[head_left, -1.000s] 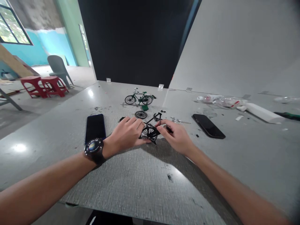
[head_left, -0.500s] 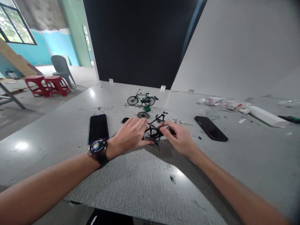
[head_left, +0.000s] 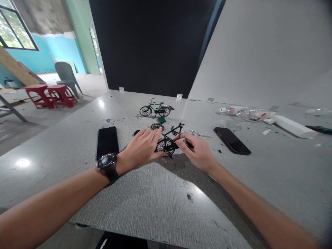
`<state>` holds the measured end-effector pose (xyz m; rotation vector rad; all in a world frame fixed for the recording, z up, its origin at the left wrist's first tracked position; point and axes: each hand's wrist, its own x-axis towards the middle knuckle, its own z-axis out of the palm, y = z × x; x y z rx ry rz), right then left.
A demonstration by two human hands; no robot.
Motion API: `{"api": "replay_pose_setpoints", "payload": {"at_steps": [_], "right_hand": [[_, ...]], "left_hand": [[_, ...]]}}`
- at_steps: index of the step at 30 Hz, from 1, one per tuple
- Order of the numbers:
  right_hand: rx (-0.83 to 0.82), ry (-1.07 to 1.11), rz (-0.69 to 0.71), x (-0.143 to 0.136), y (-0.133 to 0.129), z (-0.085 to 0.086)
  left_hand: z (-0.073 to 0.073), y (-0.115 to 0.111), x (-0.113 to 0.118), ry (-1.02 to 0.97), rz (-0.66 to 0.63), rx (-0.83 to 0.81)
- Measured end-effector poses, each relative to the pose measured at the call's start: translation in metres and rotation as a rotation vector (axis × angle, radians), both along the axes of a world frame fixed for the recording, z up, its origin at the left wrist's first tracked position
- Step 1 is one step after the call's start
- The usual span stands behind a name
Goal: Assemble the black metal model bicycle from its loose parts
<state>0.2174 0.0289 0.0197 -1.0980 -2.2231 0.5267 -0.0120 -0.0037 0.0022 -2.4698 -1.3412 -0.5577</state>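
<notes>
A black model bicycle point(head_left: 168, 145), with a spoked wheel at its left end and no wheel visible at the other, stands between my hands. My right hand point(head_left: 198, 150) pinches its frame near the upright tube; the fingertips are partly hidden. My left hand point(head_left: 142, 145) is open, fingers straight and thumb spread, with the thumb at the wheel's lower edge. Just beyond my left fingertips lies a loose spoked wheel point(head_left: 157, 126). A small green part point(head_left: 161, 120) rests behind that wheel, and a finished-looking green model bicycle point(head_left: 156, 110) stands farther back.
One phone point(head_left: 107, 140) lies by my left wrist, another phone point(head_left: 232, 140) to the right. Small silver parts point(head_left: 195, 133) sit beyond my right hand. Plastic packaging point(head_left: 249, 113) and a white tube-like object point(head_left: 294, 126) lie at the right. A dark upright panel point(head_left: 155, 45) borders the table's back.
The whole view has shifted slightly. My left fingers sit a little farther open around the wheel; my right hand keeps its pinch on the model bicycle.
</notes>
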Motion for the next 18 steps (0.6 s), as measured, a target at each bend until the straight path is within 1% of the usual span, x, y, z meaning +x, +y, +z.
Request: {"api": "replay_pose_setpoints", "payload": {"at_steps": [8, 18], "right_hand": [[-0.007, -0.002, -0.009, 0.0014, 0.001, 0.0005], [0.002, 0.0, -0.003, 0.0022, 0.0021, -0.0006]], "left_hand": [[0.0051, -0.0018, 0.0007, -0.001, 0.003, -0.017], [0.007, -0.0039, 0.002, 0.007, 0.014, -0.053]]}}
